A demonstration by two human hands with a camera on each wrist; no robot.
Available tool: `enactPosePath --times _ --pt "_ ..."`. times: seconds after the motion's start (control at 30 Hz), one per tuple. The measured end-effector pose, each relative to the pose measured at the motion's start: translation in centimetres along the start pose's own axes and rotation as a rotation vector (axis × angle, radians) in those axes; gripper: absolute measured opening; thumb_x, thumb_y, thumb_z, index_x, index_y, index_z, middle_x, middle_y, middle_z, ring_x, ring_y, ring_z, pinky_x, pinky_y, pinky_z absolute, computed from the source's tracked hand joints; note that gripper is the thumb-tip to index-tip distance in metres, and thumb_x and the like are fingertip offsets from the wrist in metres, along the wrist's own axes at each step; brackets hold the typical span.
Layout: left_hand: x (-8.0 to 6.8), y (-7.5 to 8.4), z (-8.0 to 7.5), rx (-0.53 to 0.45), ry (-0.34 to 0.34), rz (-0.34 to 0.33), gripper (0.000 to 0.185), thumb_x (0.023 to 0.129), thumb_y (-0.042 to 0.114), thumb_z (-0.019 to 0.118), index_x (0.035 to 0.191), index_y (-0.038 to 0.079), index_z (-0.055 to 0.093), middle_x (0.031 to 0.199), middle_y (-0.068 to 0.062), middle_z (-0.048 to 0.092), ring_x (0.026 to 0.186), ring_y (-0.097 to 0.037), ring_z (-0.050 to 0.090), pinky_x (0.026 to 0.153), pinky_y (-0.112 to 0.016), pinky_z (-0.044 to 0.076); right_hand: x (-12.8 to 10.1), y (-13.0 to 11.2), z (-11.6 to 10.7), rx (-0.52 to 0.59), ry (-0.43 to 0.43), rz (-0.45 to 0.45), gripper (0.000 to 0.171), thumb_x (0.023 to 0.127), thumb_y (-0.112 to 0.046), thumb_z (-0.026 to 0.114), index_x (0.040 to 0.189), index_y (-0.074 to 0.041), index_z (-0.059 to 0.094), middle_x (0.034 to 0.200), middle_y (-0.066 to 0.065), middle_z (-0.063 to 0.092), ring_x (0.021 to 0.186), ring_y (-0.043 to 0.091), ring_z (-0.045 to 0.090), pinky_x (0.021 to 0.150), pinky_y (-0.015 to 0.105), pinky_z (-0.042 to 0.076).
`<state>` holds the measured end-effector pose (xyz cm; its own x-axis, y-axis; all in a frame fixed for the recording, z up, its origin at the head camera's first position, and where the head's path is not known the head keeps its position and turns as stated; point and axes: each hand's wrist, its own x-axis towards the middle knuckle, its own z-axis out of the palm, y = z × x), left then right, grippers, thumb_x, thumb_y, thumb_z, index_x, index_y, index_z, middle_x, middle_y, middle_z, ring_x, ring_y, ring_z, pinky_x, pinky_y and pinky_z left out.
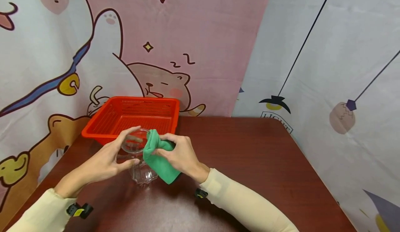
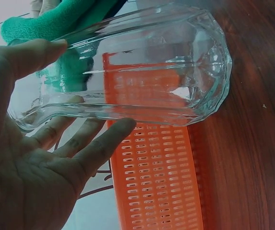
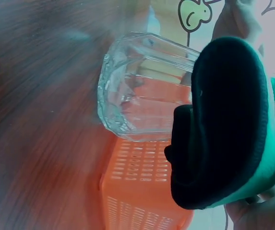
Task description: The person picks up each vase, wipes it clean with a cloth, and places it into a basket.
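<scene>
Glass [image 1: 139,157] and cloth meet near the left front part of the table [image 1: 250,155], just in front of the red basket [image 1: 134,117] that sits at the table's back left edge against the cartoon backdrop [image 1: 93,51]. The left hand [image 1: 107,159] steadies the tumbler from the side: its thumb lies along one facet and its fingers reach round the rim, curled lightly about the wall — a hold that, to my judgement, keeps the mouth open and turned toward the other hand. The right hand [image 1: 179,155] pinches a folded green cloth [image 1: 157,157], thumb and fingers clenched on the wad, and presses it against the rim, with one fold tucked over the edge and the rest hanging down the side nearest that hand. In the head view the base seems to rest on the wood, though the wrist views leave it uncertain whether it is lifted slightly. The tumbler itself is clear and colourless, thick-walled, with flat vertical facets and a heavy base that catches the light; the basket's orange-red lattice shows straight through it. No liquid can be seen inside, and whether smears remain on it is too fine to tell. Cream sleeves [image 1: 250,204] cover both forearms.
</scene>
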<state>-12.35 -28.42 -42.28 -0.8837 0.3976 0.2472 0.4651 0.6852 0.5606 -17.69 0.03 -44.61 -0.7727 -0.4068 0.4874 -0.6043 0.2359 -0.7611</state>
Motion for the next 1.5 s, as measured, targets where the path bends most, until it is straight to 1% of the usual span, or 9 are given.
enactPosePath --times 0.2,0.33,0.5,0.73,0.97,1.1,1.3,1.4,1.5 --pt "-0.1 0.0 0.0 -0.007 0.002 0.009 0.11 0.101 0.023 0.095 0.182 0.04 0.023 0.137 0.006 0.079 0.119 -0.009 0.079 0.1 -0.035 0.067 -0.1 0.3 0.3 -0.068 -0.034 -0.004 0.032 0.096 -0.02 0.1 0.124 -0.01 0.089 0.115 0.007 0.091 0.093 0.01 0.085 0.084 0.015 0.064" --pt "-0.1 0.1 0.0 -0.008 0.004 0.009 0.109 0.102 0.025 0.094 0.182 0.04 0.023 0.139 0.005 0.078 0.119 -0.008 0.079 0.1 -0.036 0.067 -0.2 0.4 0.4 -0.134 -0.057 -0.02 0.033 0.096 -0.018 0.099 0.126 -0.01 0.089 0.115 0.005 0.091 0.092 0.009 0.082 0.083 0.014 0.062" --pt "-0.1 0.2 -0.1 0.0 0.011 0.013 0.107 0.103 0.026 0.094 0.182 0.04 0.023 0.138 0.007 0.079 0.119 -0.007 0.079 0.101 -0.041 0.068 -0.2 0.3 0.4 -0.202 -0.077 -0.047 0.033 0.096 -0.019 0.099 0.126 -0.011 0.089 0.118 0.002 0.091 0.094 0.008 0.081 0.083 0.013 0.061" --pt "-0.1 0.2 -0.1 0.002 0.015 0.024 0.108 0.102 0.022 0.094 0.182 0.039 0.024 0.139 0.006 0.079 0.12 -0.007 0.079 0.101 -0.038 0.067 -0.1 0.3 0.2 -0.259 -0.114 -0.074 0.034 0.096 -0.02 0.099 0.128 -0.01 0.089 0.123 0.004 0.09 0.101 0.011 0.084 0.087 0.016 0.063" --pt "0.0 0.2 0.0 0.005 0.014 0.012 0.109 0.101 0.023 0.095 0.182 0.038 0.024 0.138 0.003 0.079 0.119 -0.01 0.079 0.1 -0.039 0.068 -0.2 0.4 0.0 -0.291 -0.153 -0.09 0.037 0.095 -0.022 0.1 0.128 -0.01 0.088 0.121 0.004 0.09 0.097 0.013 0.084 0.085 0.015 0.063" --pt "-0.1 0.2 0.1 0.012 0.016 0.013 0.109 0.102 0.023 0.094 0.182 0.038 0.023 0.139 0.002 0.079 0.119 -0.011 0.079 0.099 -0.041 0.068 -0.4 0.4 0.1 -0.317 -0.172 -0.085 0.039 0.095 -0.024 0.1 0.129 -0.01 0.088 0.12 0.003 0.09 0.094 0.01 0.082 0.082 0.013 0.061" --pt "-0.1 0.1 0.2 0.012 0.018 0.031 0.107 0.102 0.022 0.094 0.182 0.038 0.024 0.147 -0.001 0.076 0.12 -0.009 0.078 0.101 -0.041 0.068 -0.7 0.8 0.2 -0.373 -0.212 -0.076 0.039 0.096 -0.03 0.1 0.126 -0.01 0.086 0.118 0.002 0.089 0.092 0.006 0.077 0.081 0.011 0.058" --pt "-0.1 0.2 0.2 0.013 0.02 0.031 0.107 0.102 0.023 0.094 0.182 0.038 0.024 0.147 -0.001 0.076 0.12 -0.008 0.077 0.099 -0.039 0.068 -0.7 1.0 0.2 -0.396 -0.236 -0.077 0.037 0.097 -0.031 0.099 0.124 -0.011 0.085 0.114 0.001 0.088 0.088 0.003 0.072 0.078 0.01 0.055" --pt "-0.1 0.2 0.2 0.006 0.017 0.03 0.107 0.103 0.024 0.093 0.182 0.038 0.024 0.148 -0.001 0.075 0.12 -0.008 0.077 0.098 -0.038 0.068 -0.8 1.2 0.2 -0.405 -0.26 -0.074 0.033 0.096 -0.033 0.1 0.118 -0.013 0.085 0.105 -0.002 0.085 0.082 0.001 0.065 0.072 0.01 0.049"
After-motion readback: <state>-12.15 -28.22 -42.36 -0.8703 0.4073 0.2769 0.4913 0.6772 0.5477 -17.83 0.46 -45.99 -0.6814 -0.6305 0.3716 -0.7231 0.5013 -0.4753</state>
